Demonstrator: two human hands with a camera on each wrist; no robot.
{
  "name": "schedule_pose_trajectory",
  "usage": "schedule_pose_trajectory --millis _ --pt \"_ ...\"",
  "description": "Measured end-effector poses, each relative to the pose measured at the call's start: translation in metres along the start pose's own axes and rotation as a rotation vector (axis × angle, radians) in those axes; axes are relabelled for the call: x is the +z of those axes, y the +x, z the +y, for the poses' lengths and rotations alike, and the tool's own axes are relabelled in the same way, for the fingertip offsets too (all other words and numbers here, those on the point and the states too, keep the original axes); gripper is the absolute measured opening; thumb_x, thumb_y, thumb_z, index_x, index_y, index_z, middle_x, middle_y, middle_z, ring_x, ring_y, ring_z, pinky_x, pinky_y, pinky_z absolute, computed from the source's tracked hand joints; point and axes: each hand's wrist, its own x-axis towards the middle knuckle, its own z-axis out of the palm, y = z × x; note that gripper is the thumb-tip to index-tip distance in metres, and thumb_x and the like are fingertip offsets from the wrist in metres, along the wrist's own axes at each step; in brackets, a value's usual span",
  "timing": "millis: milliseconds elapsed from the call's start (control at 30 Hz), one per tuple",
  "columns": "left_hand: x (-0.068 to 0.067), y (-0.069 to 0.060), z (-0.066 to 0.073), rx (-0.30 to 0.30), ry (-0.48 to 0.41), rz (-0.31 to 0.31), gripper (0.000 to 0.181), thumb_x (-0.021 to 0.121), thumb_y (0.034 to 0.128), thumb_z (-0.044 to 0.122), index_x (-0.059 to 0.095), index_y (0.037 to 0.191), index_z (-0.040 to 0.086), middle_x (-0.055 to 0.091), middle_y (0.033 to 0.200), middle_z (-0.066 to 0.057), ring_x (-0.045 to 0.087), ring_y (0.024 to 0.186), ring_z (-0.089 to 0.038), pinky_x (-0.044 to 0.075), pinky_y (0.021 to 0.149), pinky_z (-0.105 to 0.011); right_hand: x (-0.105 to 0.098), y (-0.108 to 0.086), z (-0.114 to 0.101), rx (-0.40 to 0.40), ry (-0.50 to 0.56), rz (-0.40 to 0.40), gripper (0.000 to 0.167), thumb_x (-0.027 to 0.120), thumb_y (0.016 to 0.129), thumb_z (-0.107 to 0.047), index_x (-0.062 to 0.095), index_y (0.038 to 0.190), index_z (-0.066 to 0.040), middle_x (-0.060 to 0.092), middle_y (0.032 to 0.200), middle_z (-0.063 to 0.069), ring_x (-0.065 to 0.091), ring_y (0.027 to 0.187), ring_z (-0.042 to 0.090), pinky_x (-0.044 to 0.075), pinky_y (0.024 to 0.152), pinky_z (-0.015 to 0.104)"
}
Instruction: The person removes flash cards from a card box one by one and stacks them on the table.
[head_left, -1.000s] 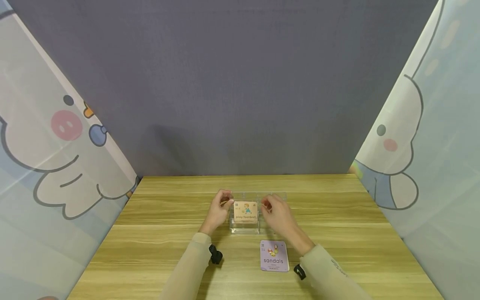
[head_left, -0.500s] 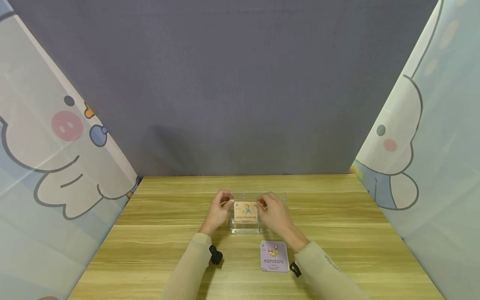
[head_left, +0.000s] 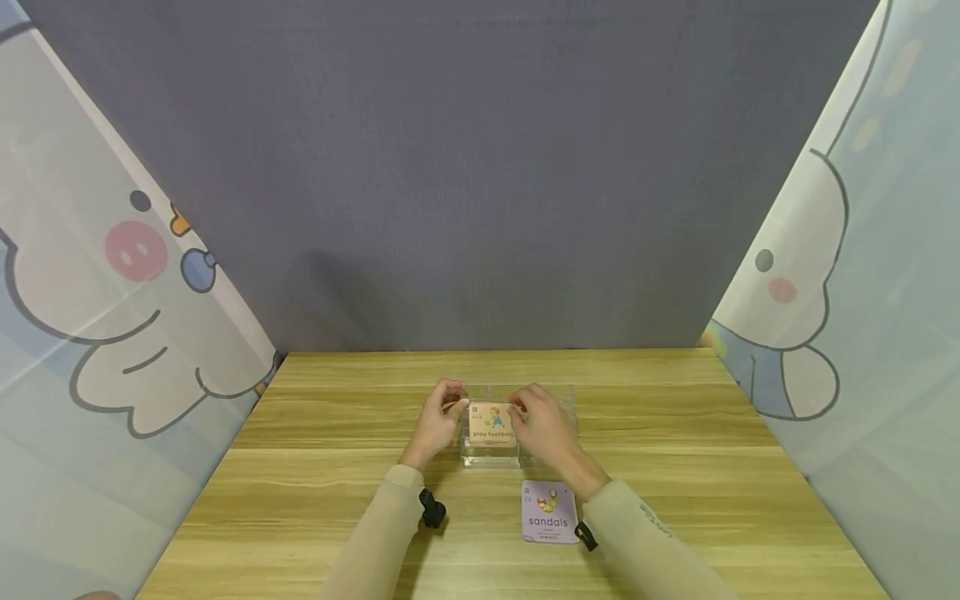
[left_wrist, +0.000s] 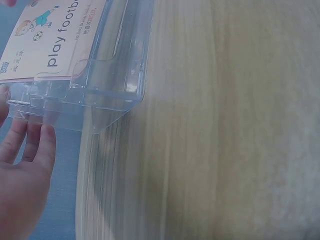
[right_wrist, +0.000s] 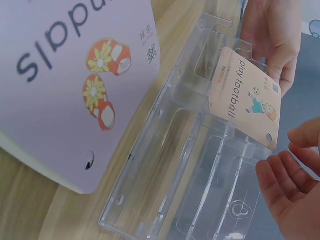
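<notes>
The right hand has moved leftward to the upper right corner of the football card, while the left hand and the card look unmoved.

The card is peach, with rounded corners and dark lettering, "play football". Above the words a child in blue kicks a ball; a QR code sits in one corner and a small round hole in another. Smaller print runs under the words. It faces the wearer, leaning back in the left half of the clear holder, where the plastic reaches up over its lower edge.

The left grip holds the holder's left end, thumb in front near the card's edge and fingers behind, visible through the plastic. The right grip is fairly narrow, fingers loosely bent, with nothing visible between thumb and fingers; whether it touches the card or holder I cannot tell.

The purple sandals stack lies on the table in front of the holder, near the right sleeve.
</notes>
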Motion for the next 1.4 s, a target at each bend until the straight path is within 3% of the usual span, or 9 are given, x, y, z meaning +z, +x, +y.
schedule_pose_trajectory --millis 200,400,633,867,1167,1400 --pt "0.0 -0.001 0.002 -0.002 -0.005 0.001 0.024 0.057 0.1026 0.003 0.056 0.126 0.008 0.058 0.122 -0.02 0.057 0.118 -0.033 0.048 0.102 -0.05 0.003 0.002 -0.001 -0.021 -0.029 0.01 0.015 0.074 0.091 -0.006 0.072 0.105 -0.003 0.067 0.102 0.004 0.063 0.09 0.018 0.057 0.076 0.03" --pt "0.001 0.0 0.002 0.012 -0.006 0.004 0.024 0.057 0.1025 0.002 0.055 0.126 0.006 0.059 0.119 -0.015 0.058 0.117 -0.033 0.05 0.1 -0.048 0.005 0.002 -0.001 -0.056 -0.065 -0.001 0.014 0.074 0.09 -0.004 0.073 0.104 -0.002 0.068 0.102 0.005 0.063 0.089 0.017 0.056 0.074 0.024" --pt "0.001 -0.001 0.004 -0.011 -0.009 0.006 0.025 0.057 0.1023 0.002 0.056 0.127 0.007 0.059 0.119 -0.013 0.057 0.118 -0.032 0.048 0.102 -0.049 0.007 0.003 0.001 -0.135 -0.077 0.019 0.014 0.075 0.088 0.001 0.072 0.102 0.004 0.067 0.099 0.009 0.063 0.085 0.019 0.056 0.07 0.022" --pt "0.001 -0.001 0.004 -0.015 -0.006 0.002 0.028 0.057 0.1024 0.002 0.052 0.13 -0.001 0.058 0.121 -0.017 0.057 0.119 -0.034 0.047 0.103 -0.051 0.01 0.003 0.001 -0.09 -0.031 -0.021 0.013 0.072 0.09 0.003 0.072 0.103 0.004 0.064 0.099 0.008 0.061 0.083 0.015 0.054 0.069 0.018" --pt "0.001 -0.002 0.004 -0.001 -0.018 0.0 0.026 0.055 0.1028 0.0 0.053 0.129 0.002 0.056 0.125 -0.025 0.056 0.119 -0.036 0.046 0.104 -0.054 0.009 0.005 -0.001 -0.058 -0.057 -0.059 0.013 0.072 0.092 -0.001 0.072 0.105 0.0 0.062 0.1 0.004 0.058 0.084 0.013 0.054 0.07 0.022" --pt "0.002 -0.001 0.002 -0.008 -0.026 0.007 0.03 0.056 0.1026 0.003 0.051 0.131 -0.002 0.056 0.125 -0.023 0.056 0.119 -0.036 0.046 0.104 -0.055 0.012 0.005 -0.001 -0.043 -0.07 -0.077 0.016 0.075 0.091 -0.004 0.071 0.106 -0.001 0.062 0.102 0.004 0.059 0.09 0.016 0.056 0.076 0.026"
